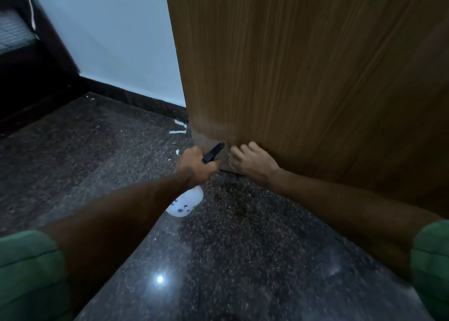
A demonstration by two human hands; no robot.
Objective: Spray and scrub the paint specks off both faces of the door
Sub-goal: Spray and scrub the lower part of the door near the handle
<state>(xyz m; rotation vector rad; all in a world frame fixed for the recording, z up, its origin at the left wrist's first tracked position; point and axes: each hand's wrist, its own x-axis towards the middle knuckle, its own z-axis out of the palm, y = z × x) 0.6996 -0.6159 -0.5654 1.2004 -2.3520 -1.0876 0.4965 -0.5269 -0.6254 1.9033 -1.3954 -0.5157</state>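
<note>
A brown wood-grain door (303, 72) fills the upper right, its lower corner near the floor in the middle of the view. My left hand (196, 166) grips a white spray bottle (185, 202) with a black nozzle head (213, 153) pointing at the door's bottom corner. A pale wet-looking patch shows on the door just above the nozzle. My right hand (251, 160) presses against the door's bottom edge with its fingers curled; I cannot tell whether it holds a scrubber.
Dark speckled granite floor (218, 247) lies below, with white paint flakes (178, 131) near the door's corner. A pale blue wall (116, 41) with a dark skirting stands behind. Dark furniture (24, 53) sits at the far left.
</note>
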